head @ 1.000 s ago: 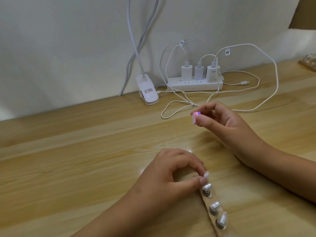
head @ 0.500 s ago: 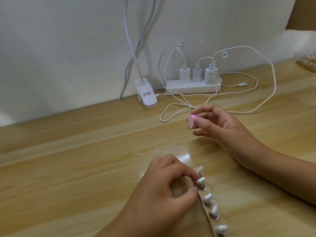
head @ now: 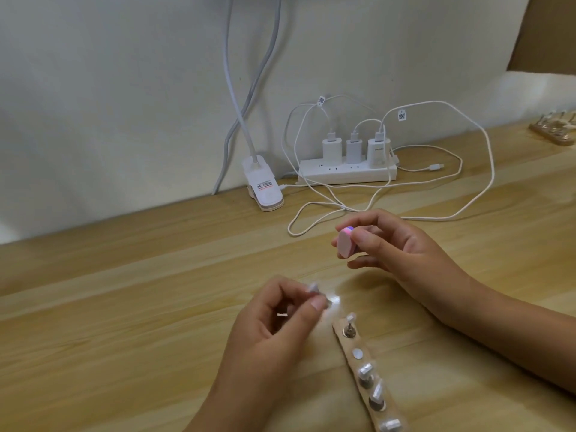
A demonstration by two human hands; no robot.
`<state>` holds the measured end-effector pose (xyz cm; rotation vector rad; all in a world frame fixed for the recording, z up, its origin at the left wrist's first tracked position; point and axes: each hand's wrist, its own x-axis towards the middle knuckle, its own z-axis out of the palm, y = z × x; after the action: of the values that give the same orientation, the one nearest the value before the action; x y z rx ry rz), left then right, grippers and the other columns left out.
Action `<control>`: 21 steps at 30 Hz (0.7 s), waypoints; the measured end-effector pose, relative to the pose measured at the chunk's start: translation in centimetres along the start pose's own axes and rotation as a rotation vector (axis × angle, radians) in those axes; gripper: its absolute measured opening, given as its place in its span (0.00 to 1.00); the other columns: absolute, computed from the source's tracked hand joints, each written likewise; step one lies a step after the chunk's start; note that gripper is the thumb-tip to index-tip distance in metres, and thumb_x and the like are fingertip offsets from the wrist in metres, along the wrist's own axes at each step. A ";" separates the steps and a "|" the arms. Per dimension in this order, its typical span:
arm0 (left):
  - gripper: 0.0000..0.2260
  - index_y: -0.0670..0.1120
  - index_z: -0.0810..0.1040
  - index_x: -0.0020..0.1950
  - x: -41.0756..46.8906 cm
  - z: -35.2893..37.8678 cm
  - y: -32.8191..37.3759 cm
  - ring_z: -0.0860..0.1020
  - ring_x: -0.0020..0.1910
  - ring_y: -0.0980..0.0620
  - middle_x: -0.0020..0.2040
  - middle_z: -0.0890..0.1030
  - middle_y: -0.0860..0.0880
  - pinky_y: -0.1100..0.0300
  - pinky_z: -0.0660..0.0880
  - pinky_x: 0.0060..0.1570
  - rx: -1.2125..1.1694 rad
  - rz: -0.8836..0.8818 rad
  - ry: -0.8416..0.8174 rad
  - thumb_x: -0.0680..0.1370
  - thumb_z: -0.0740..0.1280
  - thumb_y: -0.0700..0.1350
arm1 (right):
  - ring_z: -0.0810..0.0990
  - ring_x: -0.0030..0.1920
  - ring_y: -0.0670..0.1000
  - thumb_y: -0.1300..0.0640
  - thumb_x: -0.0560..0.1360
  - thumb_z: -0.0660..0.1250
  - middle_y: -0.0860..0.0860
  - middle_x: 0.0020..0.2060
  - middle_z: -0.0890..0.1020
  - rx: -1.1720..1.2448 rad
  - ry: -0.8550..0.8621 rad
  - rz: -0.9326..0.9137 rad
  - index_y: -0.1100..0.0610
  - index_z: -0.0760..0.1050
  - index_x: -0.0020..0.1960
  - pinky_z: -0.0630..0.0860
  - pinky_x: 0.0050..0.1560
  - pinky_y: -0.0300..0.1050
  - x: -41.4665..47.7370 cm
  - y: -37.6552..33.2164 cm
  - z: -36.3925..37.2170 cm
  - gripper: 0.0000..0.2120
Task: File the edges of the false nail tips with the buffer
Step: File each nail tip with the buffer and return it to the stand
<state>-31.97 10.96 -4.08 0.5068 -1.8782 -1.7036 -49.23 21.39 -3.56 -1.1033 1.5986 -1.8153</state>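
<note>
Pinched a nail tip [head: 312,288] in the near left hand [head: 276,335]; clamped the buffer [head: 345,243] in the farther right hand [head: 402,247]. Judged the tip light, thin and brittle: best held at its base, edge left free.

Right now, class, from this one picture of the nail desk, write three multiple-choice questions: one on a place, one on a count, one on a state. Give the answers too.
1. Where is the pink buffer?
A) on the floor
B) in the right hand
C) in a drawer

2. How many chargers are plugged into the power strip?
A) one
B) five
C) three

3. What is the left hand doing?
A) pinching a nail tip
B) lying flat and open
C) pulling a cable

Answers:
1 B: thumb and fingers pinch it in mid-air.
2 C: three white plugs stand side by side.
3 A: the tip sits between thumb and forefinger.
</note>
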 end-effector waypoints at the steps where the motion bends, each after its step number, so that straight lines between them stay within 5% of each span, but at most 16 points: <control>1: 0.04 0.54 0.81 0.36 0.2 0.0 0.1 0.77 0.36 0.60 0.36 0.82 0.53 0.73 0.71 0.36 -0.062 -0.002 0.019 0.65 0.74 0.50 | 0.83 0.51 0.50 0.50 0.72 0.67 0.55 0.47 0.84 -0.015 -0.008 -0.012 0.54 0.80 0.54 0.80 0.51 0.40 -0.1 0.0 0.0 0.13; 5: 0.06 0.55 0.82 0.38 0.6 -0.1 0.3 0.82 0.38 0.58 0.39 0.85 0.47 0.72 0.73 0.36 -0.140 -0.027 0.000 0.67 0.78 0.47 | 0.82 0.54 0.45 0.52 0.74 0.70 0.48 0.51 0.84 -0.097 -0.044 -0.114 0.52 0.82 0.54 0.76 0.54 0.35 -0.6 -0.1 0.3 0.10; 10: 0.13 0.53 0.86 0.47 0.5 -0.3 0.3 0.82 0.42 0.60 0.43 0.86 0.51 0.73 0.73 0.41 -0.136 -0.034 -0.036 0.64 0.73 0.52 | 0.80 0.60 0.50 0.55 0.77 0.70 0.48 0.56 0.81 -0.247 -0.125 -0.347 0.55 0.77 0.62 0.76 0.59 0.38 -1.5 -0.3 0.9 0.14; 21: 0.04 0.52 0.85 0.43 0.5 -0.3 0.2 0.79 0.39 0.61 0.36 0.82 0.54 0.71 0.73 0.42 -0.038 -0.003 -0.134 0.71 0.73 0.50 | 0.79 0.58 0.50 0.54 0.76 0.71 0.52 0.54 0.80 -0.517 -0.164 -0.506 0.55 0.80 0.57 0.74 0.60 0.40 -1.4 -0.4 0.8 0.11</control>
<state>-32.15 10.43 -3.81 0.3895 -1.9342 -1.8109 -47.70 22.12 -3.52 -1.9848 1.8581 -1.5586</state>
